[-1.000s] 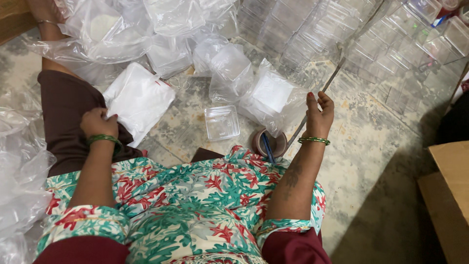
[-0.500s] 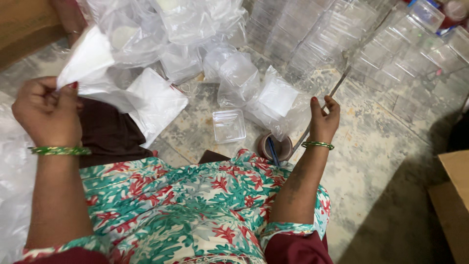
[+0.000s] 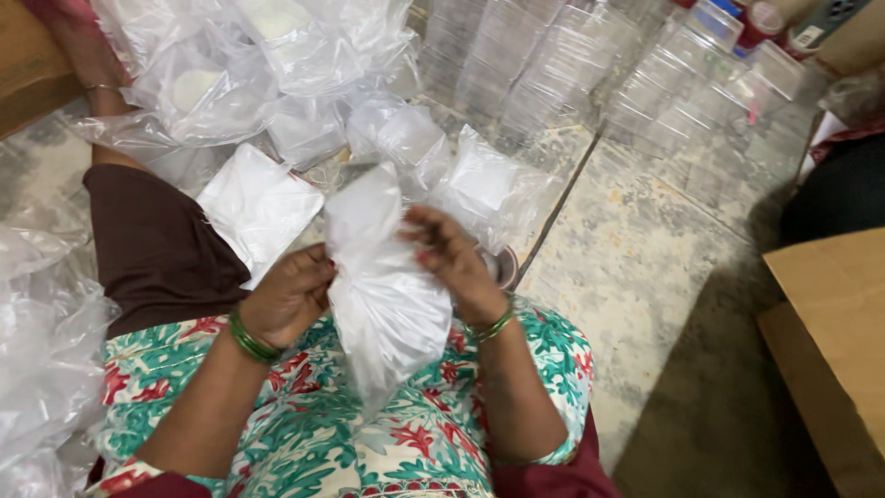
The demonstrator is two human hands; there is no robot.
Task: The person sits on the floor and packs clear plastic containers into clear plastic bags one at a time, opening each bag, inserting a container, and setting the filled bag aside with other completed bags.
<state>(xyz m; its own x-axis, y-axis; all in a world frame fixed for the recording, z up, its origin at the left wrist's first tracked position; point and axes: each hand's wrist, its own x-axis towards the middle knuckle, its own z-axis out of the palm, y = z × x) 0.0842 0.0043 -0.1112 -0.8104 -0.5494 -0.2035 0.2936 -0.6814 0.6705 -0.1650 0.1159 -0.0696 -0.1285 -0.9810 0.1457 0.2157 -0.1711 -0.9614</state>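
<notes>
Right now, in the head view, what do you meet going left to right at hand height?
Crumpled plastic sheeting → left hand → white plastic bag → right hand → stone floor → cardboard box.

One translucent white plastic bag, crumpled and hanging upright, gripped at both side edges above the lap, its lower end tapering downward.

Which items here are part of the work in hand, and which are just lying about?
In hand: thin white plastic bag, pinched by left hand and right hand.

Lying about: flat white packet, filled plastic bags, stacks of clear containers, cardboard box.
</notes>
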